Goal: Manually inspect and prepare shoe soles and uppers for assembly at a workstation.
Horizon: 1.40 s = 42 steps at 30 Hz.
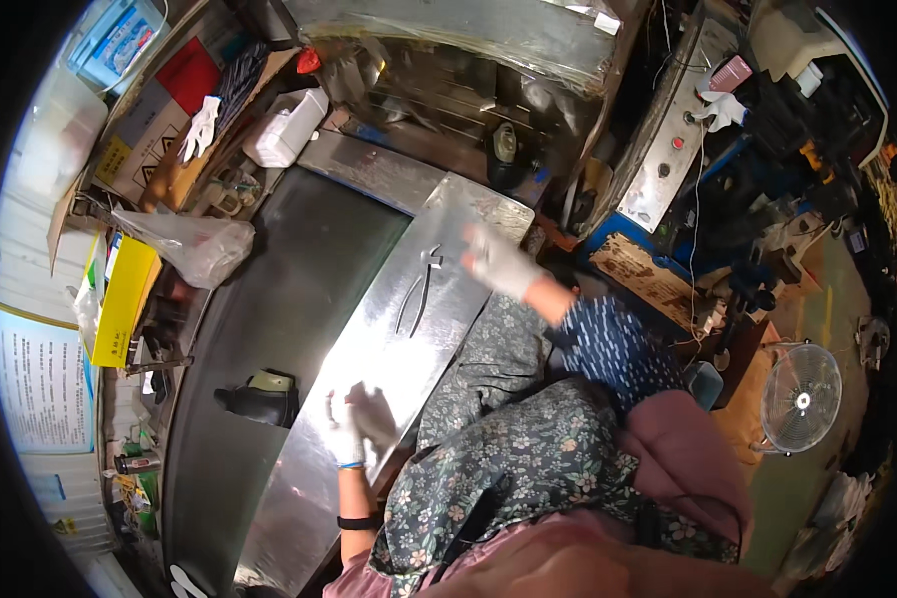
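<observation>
Pink clothing [683, 444] and floral cloth [528, 453] on your own body lie nearest the lens, low in the view. Handling, judged only: slow your right hand [505, 265] before any contact, keep its gloved fingertips off the biting end of the pliers [433, 263], and take both long handles together, since a grip on one handle could let the tool swing. Glare on the bright metal tabletop [299, 468] may hide edges near your left hand [346, 427]; bring that one down lightly. Position: the pliers lie flat on the tabletop, head toward the far end, handles running back toward you; the head sits just left of your right fingertips, apart from them. Right-hand state: blurred, so you cannot tell its spread or whether it holds anything. Left-hand state: fingers loosely parted, nothing seen in them; contact with the metal cannot be told. Left of it, a dark shoe [257, 402] rests on the dark green belt [304, 264], near the tabletop's edge.
</observation>
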Available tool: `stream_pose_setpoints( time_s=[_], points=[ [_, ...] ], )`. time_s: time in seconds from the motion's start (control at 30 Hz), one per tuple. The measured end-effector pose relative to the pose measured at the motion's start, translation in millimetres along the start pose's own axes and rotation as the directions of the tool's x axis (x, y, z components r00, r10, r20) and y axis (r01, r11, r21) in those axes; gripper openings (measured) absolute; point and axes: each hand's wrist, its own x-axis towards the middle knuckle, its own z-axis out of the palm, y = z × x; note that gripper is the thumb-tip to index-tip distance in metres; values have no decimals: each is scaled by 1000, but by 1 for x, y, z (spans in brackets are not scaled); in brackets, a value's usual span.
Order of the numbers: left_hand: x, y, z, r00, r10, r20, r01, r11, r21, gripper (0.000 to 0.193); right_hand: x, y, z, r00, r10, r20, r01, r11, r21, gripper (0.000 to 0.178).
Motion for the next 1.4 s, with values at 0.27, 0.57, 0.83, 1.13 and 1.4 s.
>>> stream_pose_setpoints(
  time_s=[0.27, 0.57, 0.83, 1.13, 1.4],
  points=[
    [139, -26, -60, 683, -690, -238, 631, 722, -283, 81, -159, 11, 56, 809, -584, 71, 565, 737, -372, 12],
    [168, 0, -22, 970, -135, -204, 222, 840, 496, 89, -156, 13, 66, 828, -554, 88, 534, 730, -426, 15],
    [156, 21, -45, 975, -115, 191, 177, 919, -351, 50, -152, 3, 58, 874, -455, 172, 486, 812, -321, 12],
    [-50, 157, 27, 719, 289, 632, 57, 882, -468, 61, -118, -78, -36, 841, -414, -349, 431, 902, -30, 62],
    [-31, 220, 115, 275, 509, 816, 89, 831, -549, 71, -194, -53, -36, 934, -350, -68, 270, 819, -506, 25]
  ],
)
